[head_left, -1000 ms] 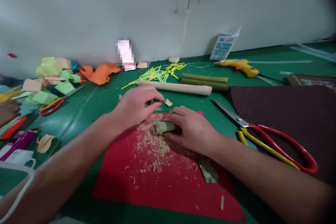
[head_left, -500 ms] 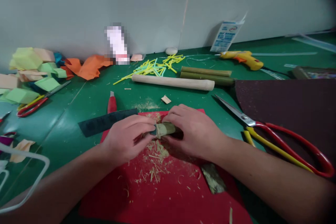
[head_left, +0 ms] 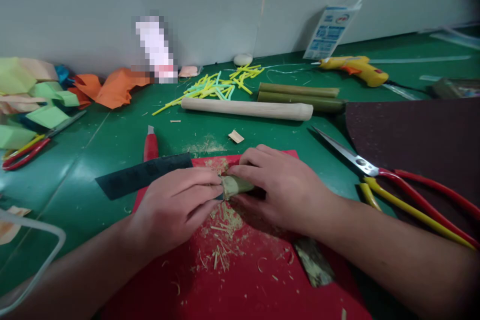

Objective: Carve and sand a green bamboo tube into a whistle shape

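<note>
Red paper (head_left: 225, 292) lies nearest. Over it, the right hand (head_left: 283, 187) wraps round the short bamboo (head_left: 236, 186). The left hand (head_left: 178, 205) bends at its end; I can't tell what it pinches. Loose holding could let the bamboo slip. Farther lies a pale stick (head_left: 243, 109).

Place: craft workspace; workshop, classroom or home, can't tell which
Surface: green counter (head_left: 123, 140), pale wall (head_left: 210, 10) right behind it, top of frame
Tools: yellow glue gun (head_left: 354, 66), upper right; large scissors (head_left: 369, 167), right; second scissors (head_left: 47, 136), far left; red cutter (head_left: 150, 145), left of centre
Bamboo stock: green tubes (head_left: 300, 97) and pale rod (head_left: 245, 109), upper centre
Waste: shavings (head_left: 221, 247) strewn over red sheet (head_left: 240, 300), lower centre
Paper: folded green pieces (head_left: 48, 116), upper left; orange paper (head_left: 118, 90) near them
Strips: loose yellow and light-blue strips (head_left: 210, 89), upper centre, just behind rod
</note>
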`<state>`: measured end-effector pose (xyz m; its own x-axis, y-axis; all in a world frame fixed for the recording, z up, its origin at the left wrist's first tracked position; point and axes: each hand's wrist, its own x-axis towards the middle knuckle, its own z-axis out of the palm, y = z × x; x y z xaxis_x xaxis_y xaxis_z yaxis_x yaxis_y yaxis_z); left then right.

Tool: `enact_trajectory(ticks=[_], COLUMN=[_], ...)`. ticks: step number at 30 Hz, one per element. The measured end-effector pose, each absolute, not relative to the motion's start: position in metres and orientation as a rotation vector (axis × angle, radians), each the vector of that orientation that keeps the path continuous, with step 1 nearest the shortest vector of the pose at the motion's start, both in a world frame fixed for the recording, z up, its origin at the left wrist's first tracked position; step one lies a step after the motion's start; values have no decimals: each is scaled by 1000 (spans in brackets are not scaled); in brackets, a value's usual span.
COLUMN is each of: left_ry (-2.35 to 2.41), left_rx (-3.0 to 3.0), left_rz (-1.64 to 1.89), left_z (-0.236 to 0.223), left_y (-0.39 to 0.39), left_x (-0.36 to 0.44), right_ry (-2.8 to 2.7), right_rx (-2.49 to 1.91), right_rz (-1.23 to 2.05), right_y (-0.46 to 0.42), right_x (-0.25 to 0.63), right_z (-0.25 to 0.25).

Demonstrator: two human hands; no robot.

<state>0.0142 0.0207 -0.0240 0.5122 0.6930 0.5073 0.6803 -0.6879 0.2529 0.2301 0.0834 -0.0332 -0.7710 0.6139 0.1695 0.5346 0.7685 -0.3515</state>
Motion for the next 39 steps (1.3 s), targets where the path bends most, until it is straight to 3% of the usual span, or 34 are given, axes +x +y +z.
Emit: enact_trajectory(ticks=[4,39], left_ry=[1071,1225], left_rx=[2837,2666], left_rz=[910,1075], left_z=[-23,-25], left_y=[25,30], left_x=[11,19], right_ry=[-2691,-2678], right_rx=[-881,-970], right_rz=[410,359], right_y=[84,85], right_x=[230,228], right_z=[-34,-31])
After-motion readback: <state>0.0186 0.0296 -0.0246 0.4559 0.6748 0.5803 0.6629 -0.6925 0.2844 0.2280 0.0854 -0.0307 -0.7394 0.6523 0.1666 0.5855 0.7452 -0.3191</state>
